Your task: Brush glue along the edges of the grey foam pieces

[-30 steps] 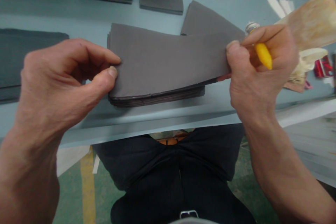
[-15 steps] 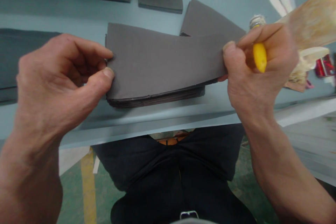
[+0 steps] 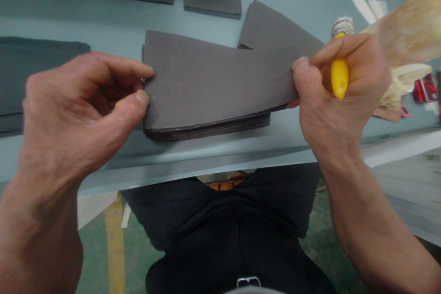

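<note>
At the left, a dark pile (image 3: 31, 78) lay on the blue surface (image 3: 292, 135). The left hand (image 3: 79, 115) was closed on the left end of the top grey sheet (image 3: 217, 82), thumb and forefinger pinching its edge. That sheet lay over a stack of like sheets (image 3: 206, 129) near the surface's near edge. The right hand (image 3: 341, 96) pinched the sheet's right end, which was raised off the stack, and also gripped a yellow-handled tool (image 3: 339, 78). Far right lay a pale stained board (image 3: 409, 27).
</note>
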{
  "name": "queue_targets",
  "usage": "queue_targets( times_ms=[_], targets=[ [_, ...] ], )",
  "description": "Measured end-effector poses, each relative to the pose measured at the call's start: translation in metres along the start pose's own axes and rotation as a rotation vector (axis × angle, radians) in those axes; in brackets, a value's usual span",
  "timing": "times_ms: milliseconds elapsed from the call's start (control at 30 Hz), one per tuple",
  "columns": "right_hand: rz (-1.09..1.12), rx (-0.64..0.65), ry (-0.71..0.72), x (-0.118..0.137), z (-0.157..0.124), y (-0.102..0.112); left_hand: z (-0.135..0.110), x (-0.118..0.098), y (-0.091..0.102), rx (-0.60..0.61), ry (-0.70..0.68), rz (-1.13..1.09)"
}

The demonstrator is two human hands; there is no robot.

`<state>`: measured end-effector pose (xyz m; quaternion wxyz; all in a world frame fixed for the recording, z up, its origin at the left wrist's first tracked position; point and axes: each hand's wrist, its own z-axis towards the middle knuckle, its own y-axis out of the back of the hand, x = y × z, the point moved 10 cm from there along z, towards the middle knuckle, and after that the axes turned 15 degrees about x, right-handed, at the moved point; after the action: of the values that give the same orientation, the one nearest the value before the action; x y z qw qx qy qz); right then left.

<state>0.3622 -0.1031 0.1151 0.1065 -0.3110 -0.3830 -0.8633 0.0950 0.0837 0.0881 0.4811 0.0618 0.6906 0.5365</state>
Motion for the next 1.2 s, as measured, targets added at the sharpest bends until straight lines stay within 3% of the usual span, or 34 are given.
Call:
queue_targets(
  times_ms=[233, 500, 667, 1033, 1200],
  targets=[
    [0.028, 0.042, 0.007, -0.002, -0.001, -0.002, -0.005, -0.008, 0.005, 0.050, -0.023, -0.003],
    [-0.013, 0.026, 0.000, -0.002, 0.001, 0.000, -0.013, -0.011, 0.002, 0.106, -0.245, 0.044],
    [0.000, 0.027, 0.012, 0.001, 0.000, -0.001, -0.019, -0.028, 0.005, 0.079, -0.331, 0.180],
    [0.037, -0.002, 0.010, -0.002, -0.001, 0.000, -0.023, -0.047, -0.007, 0.103, -0.493, 0.281],
    [-0.016, 0.008, 0.026, 0.001, 0.000, 0.000, -0.022, -0.050, -0.012, 0.162, -0.479, 0.359]
  ],
)
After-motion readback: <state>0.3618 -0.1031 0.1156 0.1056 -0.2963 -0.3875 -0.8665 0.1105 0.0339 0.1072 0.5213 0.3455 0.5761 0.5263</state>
